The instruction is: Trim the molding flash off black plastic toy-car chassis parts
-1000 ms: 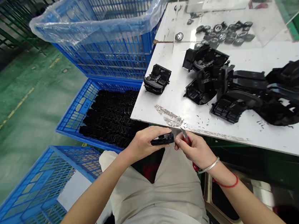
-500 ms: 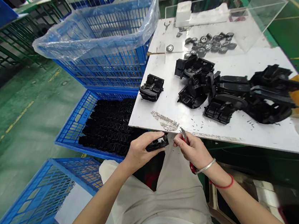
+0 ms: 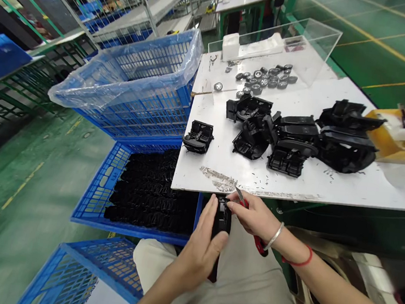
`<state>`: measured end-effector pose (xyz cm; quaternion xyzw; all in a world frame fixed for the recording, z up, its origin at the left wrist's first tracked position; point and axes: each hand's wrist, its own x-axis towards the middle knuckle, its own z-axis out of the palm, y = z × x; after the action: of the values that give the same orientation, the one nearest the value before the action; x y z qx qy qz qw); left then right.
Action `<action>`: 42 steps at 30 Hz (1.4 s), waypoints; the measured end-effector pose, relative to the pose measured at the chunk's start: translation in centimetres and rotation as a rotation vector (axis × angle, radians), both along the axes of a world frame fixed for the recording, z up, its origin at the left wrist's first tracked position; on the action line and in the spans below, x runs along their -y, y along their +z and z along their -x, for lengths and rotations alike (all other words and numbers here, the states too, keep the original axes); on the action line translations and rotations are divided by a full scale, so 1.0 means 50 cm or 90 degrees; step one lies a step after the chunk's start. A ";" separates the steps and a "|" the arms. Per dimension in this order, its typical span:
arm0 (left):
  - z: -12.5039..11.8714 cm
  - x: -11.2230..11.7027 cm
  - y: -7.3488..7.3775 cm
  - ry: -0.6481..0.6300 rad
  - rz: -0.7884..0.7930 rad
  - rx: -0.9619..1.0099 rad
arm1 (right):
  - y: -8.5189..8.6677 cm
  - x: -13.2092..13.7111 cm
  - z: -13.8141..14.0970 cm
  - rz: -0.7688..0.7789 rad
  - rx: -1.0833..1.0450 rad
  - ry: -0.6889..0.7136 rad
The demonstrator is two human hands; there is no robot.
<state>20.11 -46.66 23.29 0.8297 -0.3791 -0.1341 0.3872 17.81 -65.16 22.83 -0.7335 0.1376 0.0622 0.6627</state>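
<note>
My left hand [image 3: 199,259] grips a black moulded plastic part [image 3: 223,218], now standing on end just below the table's front edge. My right hand [image 3: 253,216] is shut on a small red-handled cutter [image 3: 260,244], and its metal blade [image 3: 240,195] points up and left, close above the part. I cannot tell whether the blade touches the part. Black plastic shavings lie scattered on the white table [image 3: 330,188] beyond my hands. A single black part [image 3: 198,137] sits near the table's left edge, and a heap of similar parts [image 3: 292,133] lies to its right.
Small black wheels [image 3: 264,78] lie at the table's far end by a clear acrylic cover [image 3: 309,47]. A yellow bag [image 3: 397,137] is at the right. Left of the table stand a plastic-lined blue crate [image 3: 129,85] and a blue crate [image 3: 96,184] full of black parts.
My left hand has turned the black part from lying sideways to standing on end. The view has tilted up and shows more of the far floor. My right hand still holds the cutter.
</note>
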 end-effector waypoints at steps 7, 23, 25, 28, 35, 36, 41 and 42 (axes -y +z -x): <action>-0.098 0.014 0.041 -0.123 -0.020 -0.088 | 0.009 0.022 -0.022 -0.076 -0.027 0.167; -0.200 0.024 -0.007 0.017 0.032 -0.290 | -0.060 0.040 0.027 0.648 0.241 0.173; -0.205 0.024 -0.014 0.005 0.032 -0.297 | -0.078 0.031 0.026 0.785 0.281 0.163; -0.213 0.022 -0.021 -0.011 0.018 -0.296 | -0.091 0.021 0.020 0.896 0.343 0.130; -0.222 0.019 -0.028 -0.028 0.009 -0.285 | -0.096 0.018 0.005 0.938 0.359 0.135; -0.222 0.018 -0.029 -0.029 0.007 -0.283 | -0.097 0.017 0.004 0.935 0.354 0.141; -0.224 0.018 -0.032 -0.037 0.009 -0.278 | -0.101 0.015 0.001 0.937 0.361 0.127; -0.224 0.018 -0.031 -0.038 0.009 -0.277 | -0.101 0.014 0.001 0.940 0.363 0.125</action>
<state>31.31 -47.58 21.72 0.7666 -0.3122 -0.3190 0.4617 17.78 -65.87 17.79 -0.9794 -0.0965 -0.1772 0.0064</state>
